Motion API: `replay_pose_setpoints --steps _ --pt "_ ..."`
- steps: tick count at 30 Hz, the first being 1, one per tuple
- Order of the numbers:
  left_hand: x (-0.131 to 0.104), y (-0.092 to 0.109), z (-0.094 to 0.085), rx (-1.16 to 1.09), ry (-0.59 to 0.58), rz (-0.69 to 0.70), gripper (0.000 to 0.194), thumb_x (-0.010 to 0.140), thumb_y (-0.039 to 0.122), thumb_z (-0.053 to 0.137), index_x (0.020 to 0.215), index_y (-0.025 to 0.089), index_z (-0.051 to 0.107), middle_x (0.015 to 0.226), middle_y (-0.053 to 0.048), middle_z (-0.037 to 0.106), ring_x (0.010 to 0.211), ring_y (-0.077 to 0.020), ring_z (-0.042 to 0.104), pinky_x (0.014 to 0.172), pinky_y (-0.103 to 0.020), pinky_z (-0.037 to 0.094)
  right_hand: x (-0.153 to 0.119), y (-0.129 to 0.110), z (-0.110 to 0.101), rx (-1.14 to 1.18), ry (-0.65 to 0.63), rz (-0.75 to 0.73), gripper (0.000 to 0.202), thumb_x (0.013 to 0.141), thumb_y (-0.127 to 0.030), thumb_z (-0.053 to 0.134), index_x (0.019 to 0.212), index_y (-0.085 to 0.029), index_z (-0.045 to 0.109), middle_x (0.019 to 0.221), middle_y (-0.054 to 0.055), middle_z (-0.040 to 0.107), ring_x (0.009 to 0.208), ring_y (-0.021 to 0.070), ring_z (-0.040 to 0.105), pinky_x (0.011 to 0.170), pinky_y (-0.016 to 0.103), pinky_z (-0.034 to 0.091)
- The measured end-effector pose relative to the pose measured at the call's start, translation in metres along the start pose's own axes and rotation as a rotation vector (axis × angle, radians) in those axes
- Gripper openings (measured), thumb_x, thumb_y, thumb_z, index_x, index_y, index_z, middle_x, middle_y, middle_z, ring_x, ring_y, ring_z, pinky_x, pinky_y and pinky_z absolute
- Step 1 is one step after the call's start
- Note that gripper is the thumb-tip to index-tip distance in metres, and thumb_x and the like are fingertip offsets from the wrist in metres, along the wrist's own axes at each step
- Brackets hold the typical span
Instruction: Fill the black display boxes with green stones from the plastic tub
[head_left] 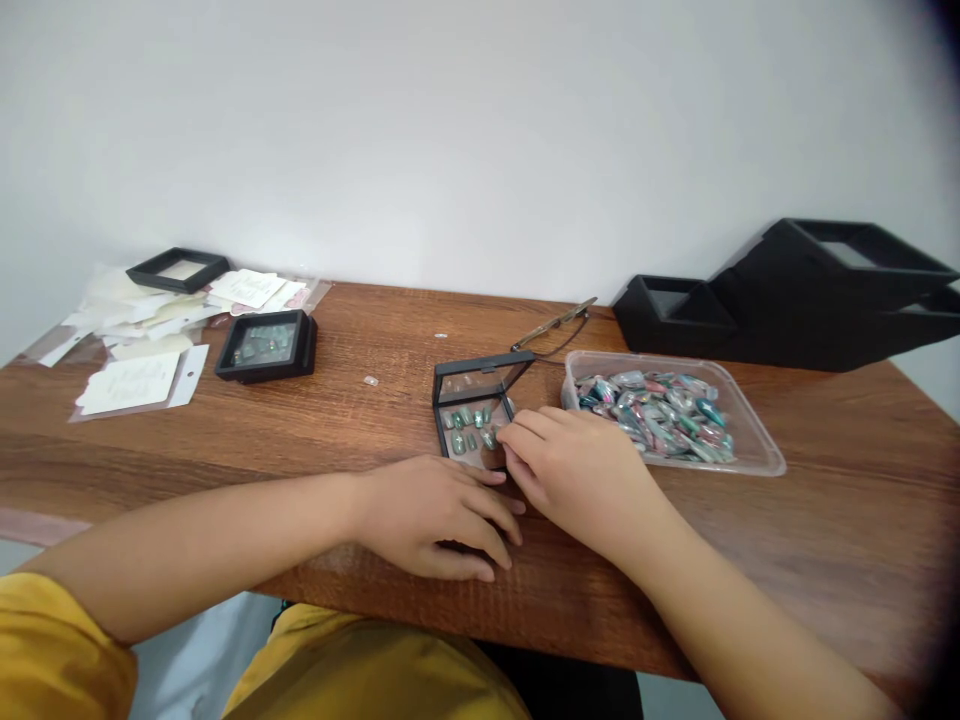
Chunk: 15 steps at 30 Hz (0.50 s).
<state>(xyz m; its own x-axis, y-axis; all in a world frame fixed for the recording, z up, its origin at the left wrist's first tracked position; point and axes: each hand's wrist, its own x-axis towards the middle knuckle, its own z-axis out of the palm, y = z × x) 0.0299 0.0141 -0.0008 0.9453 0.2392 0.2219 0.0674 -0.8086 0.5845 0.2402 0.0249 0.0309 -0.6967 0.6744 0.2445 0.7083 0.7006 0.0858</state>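
Observation:
A small black display case (484,372) stands with its clear lid raised on the wooden table in front of me. Inside it lie several green press-on nails (466,416) in rows, some with shiny decorations. My right hand (574,475) reaches over the case's right side, fingertips pinched at a green press-on nail (488,439) there; its fingers partly hide the case. Flat on the table just before the case rests my left hand (439,515), fingers spread, its upper edge close to the front rim. A clear plastic tub (757,440) full of mixed-colour press-on nails (667,415) sits right of my right hand.
At the left lie a closed black case (266,345) with nails, another black case (178,270), and cards in plastic sleeves (139,383). Tweezers-like thin tool (555,325) lies behind the tub. Black cases (795,300) are stacked at the back right, near the wall.

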Motion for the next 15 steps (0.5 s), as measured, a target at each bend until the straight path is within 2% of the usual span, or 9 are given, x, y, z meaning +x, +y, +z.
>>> replay_pose_setpoints --steps 7,11,15 --pt "0.0 -0.001 -0.001 0.0 -0.006 0.011 0.024 0.1 0.032 0.055 0.11 0.019 0.073 0.124 -0.003 0.074 0.133 -0.0193 0.06 0.128 -0.031 0.032 -0.002 0.003 0.001 0.028 0.027 -0.026 0.009 0.086 -0.015 0.066 0.078 -0.019 0.069 0.074 0.001 0.067 0.069 0.021 0.063 0.064 0.035 0.039" --pt "-0.001 0.0 -0.001 0.0 -0.008 0.01 0.023 0.101 0.032 0.054 0.11 0.02 0.072 0.126 -0.003 0.073 0.135 -0.0178 0.058 0.128 -0.03 0.031 -0.005 0.011 -0.004 0.115 0.206 -0.05 0.012 0.091 -0.019 0.061 0.091 -0.018 0.073 0.082 0.003 0.073 0.074 0.0193 0.065 0.065 0.033 0.044" --pt "-0.002 0.0 -0.002 0.0 0.007 0.022 0.023 0.1 0.031 0.055 0.111 0.018 0.072 0.126 -0.004 0.073 0.135 -0.018 0.059 0.128 -0.031 0.031 -0.007 0.023 -0.012 0.191 0.409 -0.004 0.01 0.088 -0.016 0.066 0.096 -0.017 0.072 0.09 0.005 0.075 0.08 0.0205 0.066 0.076 0.034 0.051"
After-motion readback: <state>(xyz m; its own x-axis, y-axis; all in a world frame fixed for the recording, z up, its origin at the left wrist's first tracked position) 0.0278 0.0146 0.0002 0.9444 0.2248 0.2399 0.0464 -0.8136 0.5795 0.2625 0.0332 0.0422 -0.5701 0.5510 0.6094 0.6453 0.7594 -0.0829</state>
